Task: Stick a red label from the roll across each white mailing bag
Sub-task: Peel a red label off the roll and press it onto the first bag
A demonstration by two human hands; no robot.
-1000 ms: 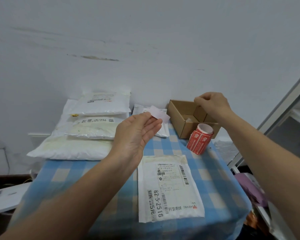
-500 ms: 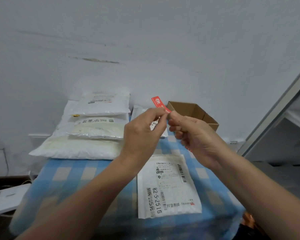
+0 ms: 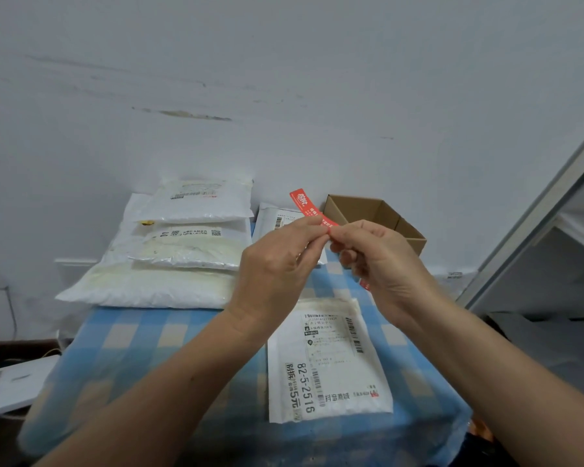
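A flat white mailing bag (image 3: 327, 362) with a printed shipping slip lies on the blue checked table in front of me. Above it, my left hand (image 3: 277, 264) and my right hand (image 3: 378, 261) meet fingertip to fingertip and both pinch a narrow red label (image 3: 305, 205), whose free end sticks up and to the left. A sliver of the red label roll (image 3: 364, 284) shows below my right hand; the rest of it is hidden. More white mailing bags (image 3: 186, 244) are stacked at the back left, and another bag (image 3: 277, 219) lies behind my hands.
An open brown cardboard box (image 3: 375, 214) stands at the back right of the checked table (image 3: 132, 338). A white wall rises close behind. A grey metal frame (image 3: 533, 224) slants at the right, and a white flat device (image 3: 11, 382) lies low at the left.
My right hand came back from the cardboard box to meet my left hand. The label, held white side out by my left hand alone, is now pinched by both hands with its red face showing.
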